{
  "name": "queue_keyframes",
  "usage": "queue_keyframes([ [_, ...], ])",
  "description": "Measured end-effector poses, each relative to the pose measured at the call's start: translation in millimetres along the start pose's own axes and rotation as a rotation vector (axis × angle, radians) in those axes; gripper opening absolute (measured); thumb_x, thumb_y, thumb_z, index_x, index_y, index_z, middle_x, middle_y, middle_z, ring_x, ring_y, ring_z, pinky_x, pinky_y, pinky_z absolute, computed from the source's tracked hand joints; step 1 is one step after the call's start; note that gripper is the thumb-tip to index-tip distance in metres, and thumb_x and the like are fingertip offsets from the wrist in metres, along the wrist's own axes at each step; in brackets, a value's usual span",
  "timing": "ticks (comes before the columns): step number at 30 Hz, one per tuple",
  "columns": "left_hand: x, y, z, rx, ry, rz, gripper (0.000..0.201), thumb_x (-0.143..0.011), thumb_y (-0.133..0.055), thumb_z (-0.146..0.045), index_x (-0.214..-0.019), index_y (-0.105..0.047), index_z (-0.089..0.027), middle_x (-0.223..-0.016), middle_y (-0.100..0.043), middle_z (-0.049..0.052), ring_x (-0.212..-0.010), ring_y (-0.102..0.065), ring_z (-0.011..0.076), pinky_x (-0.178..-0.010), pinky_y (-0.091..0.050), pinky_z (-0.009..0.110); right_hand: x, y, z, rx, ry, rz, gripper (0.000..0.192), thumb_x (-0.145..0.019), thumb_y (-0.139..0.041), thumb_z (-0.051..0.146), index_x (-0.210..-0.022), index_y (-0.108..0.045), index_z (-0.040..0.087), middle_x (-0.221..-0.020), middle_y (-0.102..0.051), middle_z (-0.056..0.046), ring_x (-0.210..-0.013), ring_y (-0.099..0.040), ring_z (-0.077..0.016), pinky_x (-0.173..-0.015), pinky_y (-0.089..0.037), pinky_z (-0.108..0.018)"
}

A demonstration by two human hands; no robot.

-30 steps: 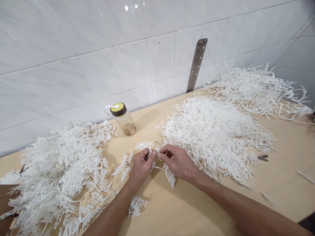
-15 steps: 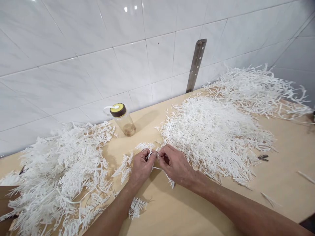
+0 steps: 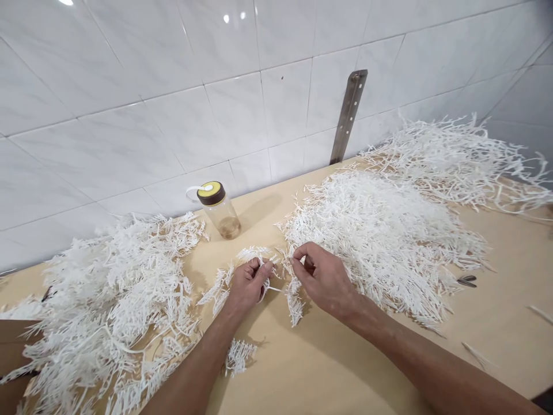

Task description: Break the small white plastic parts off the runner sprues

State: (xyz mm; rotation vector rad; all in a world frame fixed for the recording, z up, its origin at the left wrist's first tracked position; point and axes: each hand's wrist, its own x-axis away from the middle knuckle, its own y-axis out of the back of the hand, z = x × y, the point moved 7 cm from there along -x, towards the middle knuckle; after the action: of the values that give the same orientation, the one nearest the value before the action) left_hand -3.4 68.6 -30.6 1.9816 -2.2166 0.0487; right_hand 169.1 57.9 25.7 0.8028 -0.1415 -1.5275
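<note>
On the counter point(image 3: 345, 377), near the loose white pile point(image 3: 371, 230), the right hand point(image 3: 326, 282) curls its fingers, whether around anything I cannot tell. The left hand point(image 3: 248, 285) pinches a branched white strand point(image 3: 295, 305); hold it firmly, pulling in short strokes.

No text, label, brand, number or sign can be read anywhere in view.

White sprig point(image 3: 295, 304) here is a skinny stem with frilly, stubby bristles, pinched in the left hand point(image 3: 247, 285). Bristly tufts show on both sides of that, close to the desk point(image 3: 337, 369); can't tell if it's all one piece.
</note>
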Motion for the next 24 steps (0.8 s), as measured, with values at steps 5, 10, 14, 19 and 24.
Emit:
queue_keyframes([
  [5,3,-3.3,-1,0.04,0.054,0.048,0.047,-0.076,-0.068,-0.063,-0.076,-0.058,-0.017,-0.05,-0.044,-0.008,-0.033,-0.031,0.0036,-0.036,-0.02,0.02,-7,7,-14,0.097,0.01,-0.032,0.006,-0.09,-0.056,0.02,-0.084,-0.057,0.02,-0.073,-0.062,0.0,-0.056,-0.053,-0.012,-0.058,-0.042,-0.026],
  [10,4,-4.7,0,0.008,0.039,0.093,0.05,-0.075,-0.067,-0.065,-0.067,-0.052,-0.017,-0.046,-0.04,-0.008,-0.034,-0.031,0.0037,-0.036,-0.02,0.019,-5,6,-5,0.037,0.057,-0.019,0.013,-0.092,-0.052,0.016,-0.099,-0.062,0.019,-0.098,-0.068,-0.006,-0.059,-0.055,-0.0114,-0.06,-0.046,-0.028],
  [14,4,-3.9,0,-0.039,0.009,0.103,0.049,-0.078,-0.065,-0.063,-0.067,-0.052,-0.017,-0.047,-0.042,-0.007,-0.037,-0.033,0.0047,-0.038,-0.023,0.02,-1,-6,5,-0.103,0.053,0.117,0.014,-0.092,-0.052,0.018,-0.094,-0.066,0.02,-0.087,-0.068,-0.003,-0.055,-0.053,-0.0105,-0.052,-0.043,-0.025],
  [19,5,-6.6,-4,-0.061,-0.003,0.135,0.048,-0.08,-0.064,-0.063,-0.068,-0.052,-0.017,-0.05,-0.041,-0.007,-0.041,-0.033,0.0054,-0.042,-0.024,0.021,3,-15,3,-0.07,0.04,0.173,0.013,-0.092,-0.056,0.022,-0.094,-0.069,0.019,-0.089,-0.068,-0.004,-0.063,-0.058,-0.0126,-0.058,-0.046,-0.027],
  [24,6,-9.2,-6,-0.127,-0.039,0.141,0.049,-0.083,-0.06,-0.062,-0.065,-0.049,-0.018,-0.053,-0.04,-0.006,-0.047,-0.034,0.0068,-0.046,-0.026,0.022,3,-19,0,-0.069,0.038,0.206,0.015,-0.093,-0.054,0.019,-0.091,-0.069,0.02,-0.088,-0.069,-0.004,-0.069,-0.06,-0.0143,-0.063,-0.046,-0.028],
])
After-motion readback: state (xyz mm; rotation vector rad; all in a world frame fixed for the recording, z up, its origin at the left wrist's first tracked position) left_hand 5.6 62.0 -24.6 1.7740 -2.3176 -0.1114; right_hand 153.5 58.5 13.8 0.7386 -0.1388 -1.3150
